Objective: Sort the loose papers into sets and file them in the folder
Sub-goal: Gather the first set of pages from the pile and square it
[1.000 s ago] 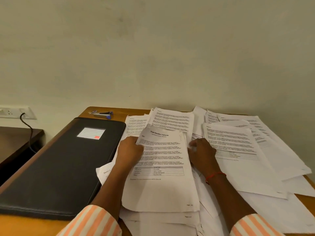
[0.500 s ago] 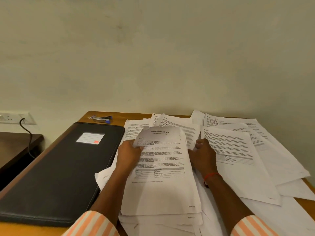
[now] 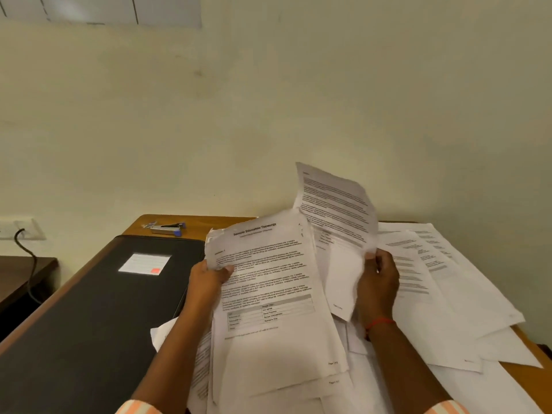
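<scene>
My left hand (image 3: 209, 274) grips the left edge of a stack of printed sheets (image 3: 274, 309) whose top page is headed as a transcript. Beside it my right hand (image 3: 378, 279) pinches the lower right edge of a single printed sheet (image 3: 334, 210), lifted and curling up against the wall. Several loose papers (image 3: 433, 282) lie fanned over the right half of the wooden table (image 3: 191, 221). At the left lies the closed black folder (image 3: 89, 318), which bears a white label with a red mark.
A stapler (image 3: 167, 228) with blue ends sits at the table's far left corner, behind the folder. A wall socket (image 3: 18, 230) with a black cable is at the left, above a dark lower side table (image 3: 21, 273). The wall stands close behind.
My right hand has lifted one sheet out from behind the stack and raised it toward the wall. My left hand has tilted the stack up off the pile.
</scene>
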A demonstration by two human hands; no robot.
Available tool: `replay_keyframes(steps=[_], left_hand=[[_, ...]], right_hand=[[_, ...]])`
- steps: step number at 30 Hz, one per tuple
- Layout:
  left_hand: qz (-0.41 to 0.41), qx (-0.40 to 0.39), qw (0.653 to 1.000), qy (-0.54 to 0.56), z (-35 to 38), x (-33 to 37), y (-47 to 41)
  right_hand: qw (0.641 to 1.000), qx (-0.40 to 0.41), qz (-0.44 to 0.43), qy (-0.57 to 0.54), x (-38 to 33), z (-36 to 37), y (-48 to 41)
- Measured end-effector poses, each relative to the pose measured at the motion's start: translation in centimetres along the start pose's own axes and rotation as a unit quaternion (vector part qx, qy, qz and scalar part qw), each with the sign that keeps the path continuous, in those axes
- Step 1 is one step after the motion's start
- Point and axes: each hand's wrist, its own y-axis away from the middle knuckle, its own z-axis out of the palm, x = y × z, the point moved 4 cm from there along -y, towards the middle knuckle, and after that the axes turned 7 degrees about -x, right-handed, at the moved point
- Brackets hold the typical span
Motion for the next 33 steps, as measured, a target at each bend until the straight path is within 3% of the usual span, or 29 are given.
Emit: replay_keyframes(steps=[8, 16, 20, 23, 25, 33], left_hand=[[0.004, -0.07, 0.997, 0.033, 1.1, 0.3, 0.6], [0.018, -0.065, 0.997, 0.028, 0.8, 0.5, 0.6], [0.04, -0.036, 0.998, 0.035, 0.6, 0.9, 0.7], [0.05, -0.009, 0.996, 0.073, 0.2, 1.1, 0.7], [0.054, 0.006, 0.995, 0.086, -0.1, 1.1, 0.6], [0.095, -0.01, 0.995, -0.003, 0.8, 1.2, 0.3]], right_hand=[[0.996, -0.037, 0.046, -0.067, 0.1, -1.7, -0.9], [0.993, -0.092, 0.034, -0.068, 0.1, -1.0, -0.8], [0.972, -0.225, 0.025, -0.066, -0.6, 0.2, 0.4], [0.918, -0.368, 0.081, -0.125, -1.0, 1.7, 2.6], [0.894, -0.425, 0.093, -0.107, -1.2, 2.2, 3.5], [0.892, -0.427, 0.109, -0.1, -1.8, 2.1, 4.2]])
